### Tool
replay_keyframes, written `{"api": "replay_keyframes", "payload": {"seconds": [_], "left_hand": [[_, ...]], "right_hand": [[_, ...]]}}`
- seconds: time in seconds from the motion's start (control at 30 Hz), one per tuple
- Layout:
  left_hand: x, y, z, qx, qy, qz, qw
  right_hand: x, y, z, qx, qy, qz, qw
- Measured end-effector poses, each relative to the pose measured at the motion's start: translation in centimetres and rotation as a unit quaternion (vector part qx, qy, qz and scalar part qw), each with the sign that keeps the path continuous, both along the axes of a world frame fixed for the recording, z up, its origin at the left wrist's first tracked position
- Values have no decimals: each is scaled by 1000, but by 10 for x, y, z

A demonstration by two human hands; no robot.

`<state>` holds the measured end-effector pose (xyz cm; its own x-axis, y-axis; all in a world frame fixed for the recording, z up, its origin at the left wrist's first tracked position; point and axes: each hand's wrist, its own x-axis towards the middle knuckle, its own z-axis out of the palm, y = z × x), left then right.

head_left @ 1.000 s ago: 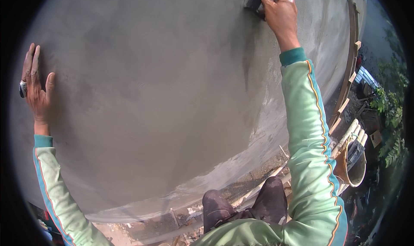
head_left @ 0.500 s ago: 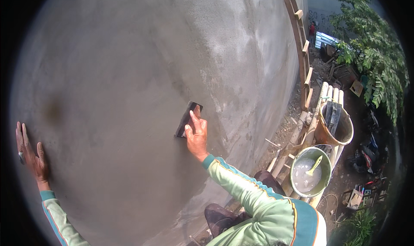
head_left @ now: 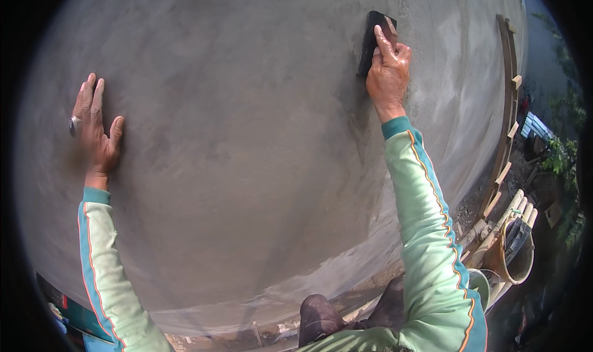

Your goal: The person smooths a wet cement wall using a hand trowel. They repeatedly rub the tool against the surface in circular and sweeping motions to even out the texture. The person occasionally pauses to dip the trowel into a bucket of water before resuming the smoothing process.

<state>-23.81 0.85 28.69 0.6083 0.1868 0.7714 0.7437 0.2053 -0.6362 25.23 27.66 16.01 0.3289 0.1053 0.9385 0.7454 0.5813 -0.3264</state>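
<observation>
A grey wall of smoothed plaster (head_left: 247,136) fills most of the view. My left hand (head_left: 96,123) lies flat on it at the left, fingers stretched and a ring on one finger. Up at the right, my right hand (head_left: 389,74) grips a dark rectangular float (head_left: 369,43) laid against the plaster. The wall around the float has darker smudges, with a paler, rougher band to its right.
Along the right edge runs a wooden batten ladder (head_left: 503,55). Below it are bamboo poles (head_left: 519,201), an orange-brown bucket (head_left: 497,262) and a partly hidden green bucket (head_left: 479,281). My knees (head_left: 318,315) show at the bottom, with foliage (head_left: 559,154) and corrugated sheets (head_left: 536,126) beyond.
My right hand and the float have moved along the wall, most recently upward relative to my left hand. My left hand stays on the plaster. The view has swung between frames.
</observation>
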Motion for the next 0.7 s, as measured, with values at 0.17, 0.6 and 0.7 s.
{"api": "replay_keyframes", "payload": {"seconds": [0.17, 0.6, 0.7], "left_hand": [[-11, -5, -2, 2, 10, 23, 1000], [-11, -14, -6, -6, -3, 24, 1000], [-3, -3, 1, -6, 0, 16, 1000]], "right_hand": [[-82, -48, 27, 173, -176, 54, 967], [4, 32, 97, 34, -99, 36, 994], [75, 77, 195, 75, -95, -116, 986]]}}
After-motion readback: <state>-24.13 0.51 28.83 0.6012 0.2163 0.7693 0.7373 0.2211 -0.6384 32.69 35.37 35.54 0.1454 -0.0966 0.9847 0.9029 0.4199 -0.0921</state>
